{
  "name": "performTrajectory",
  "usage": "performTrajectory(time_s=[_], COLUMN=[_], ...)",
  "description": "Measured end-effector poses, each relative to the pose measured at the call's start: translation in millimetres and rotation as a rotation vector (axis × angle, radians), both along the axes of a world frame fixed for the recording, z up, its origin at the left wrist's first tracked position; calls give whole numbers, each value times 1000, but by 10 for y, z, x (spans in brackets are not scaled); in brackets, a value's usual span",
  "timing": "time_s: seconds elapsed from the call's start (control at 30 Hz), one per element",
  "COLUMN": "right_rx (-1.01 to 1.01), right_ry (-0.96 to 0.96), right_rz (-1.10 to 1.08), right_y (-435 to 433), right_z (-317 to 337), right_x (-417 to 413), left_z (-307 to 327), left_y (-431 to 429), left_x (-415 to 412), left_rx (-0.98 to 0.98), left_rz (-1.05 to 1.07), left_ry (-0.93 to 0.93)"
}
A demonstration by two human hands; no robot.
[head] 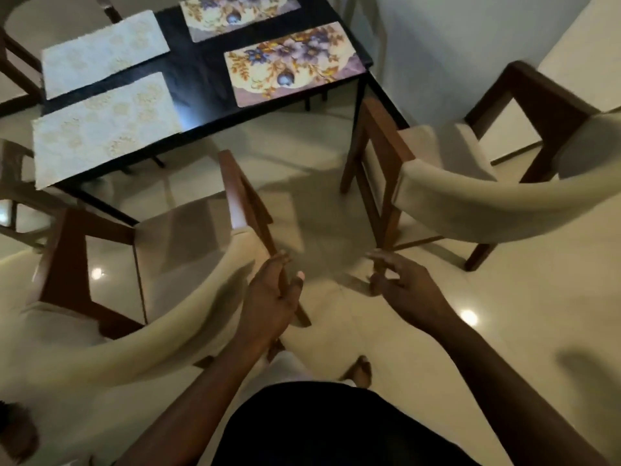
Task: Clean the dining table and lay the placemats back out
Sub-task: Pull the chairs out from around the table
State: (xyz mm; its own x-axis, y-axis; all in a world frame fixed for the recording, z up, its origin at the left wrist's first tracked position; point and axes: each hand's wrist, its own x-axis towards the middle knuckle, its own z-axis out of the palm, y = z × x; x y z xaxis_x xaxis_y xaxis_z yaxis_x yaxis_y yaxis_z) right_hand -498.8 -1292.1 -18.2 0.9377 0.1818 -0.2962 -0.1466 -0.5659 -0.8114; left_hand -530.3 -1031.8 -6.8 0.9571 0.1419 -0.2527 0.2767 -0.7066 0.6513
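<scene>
The dark dining table (201, 75) stands at the upper left with its placemats lying flat on it. Two cream lace placemats (107, 129) (104, 55) are on its left side. Two floral purple placemats (292, 65) (238, 15) are on its right side. My left hand (272, 294) hovers by the rear wooden post of the left chair (161, 250), fingers loosely spread, holding nothing. My right hand (400, 280) hangs beside the front leg of the right chair (470, 196), fingers relaxed and empty.
Both cream-upholstered, wood-framed chairs are pulled out from the table's near side, with a gap of glossy tiled floor (322, 210) between them. A further chair (16, 183) sits at the far left. A white wall (453, 45) runs along the table's right end. My foot (361, 371) shows below.
</scene>
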Motion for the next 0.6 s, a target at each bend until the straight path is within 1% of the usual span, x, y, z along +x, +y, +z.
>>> performTrajectory(time_s=[0.07, 0.1, 0.23, 0.37, 0.47, 0.53, 0.6], right_rx=[-6, -15, -66, -223, -410, -532, -626], right_ry=[-19, -24, -77, -163, -229, -187, -98], right_rz=[-65, -86, -155, -224, -171, -170, -205], right_y=[-481, -687, -1132, -1702, -2220, -2545, -3000], right_z=[21, 42, 108, 110, 33, -52, -114], right_x=[53, 90, 312, 645, 963, 1138, 1386], left_z=[-20, -42, -100, -202, -279, -319, -340], left_y=[-412, -586, -891, -1275, -1543, -1691, -2003], left_x=[125, 188, 433, 793, 1055, 1194, 1501], left_rx=[-4, -41, -104, -110, -142, -167, -200], left_rz=[-11, -5, 16, -31, -30, -16, 1], left_ry=[6, -11, -27, -4, 51, 89, 146])
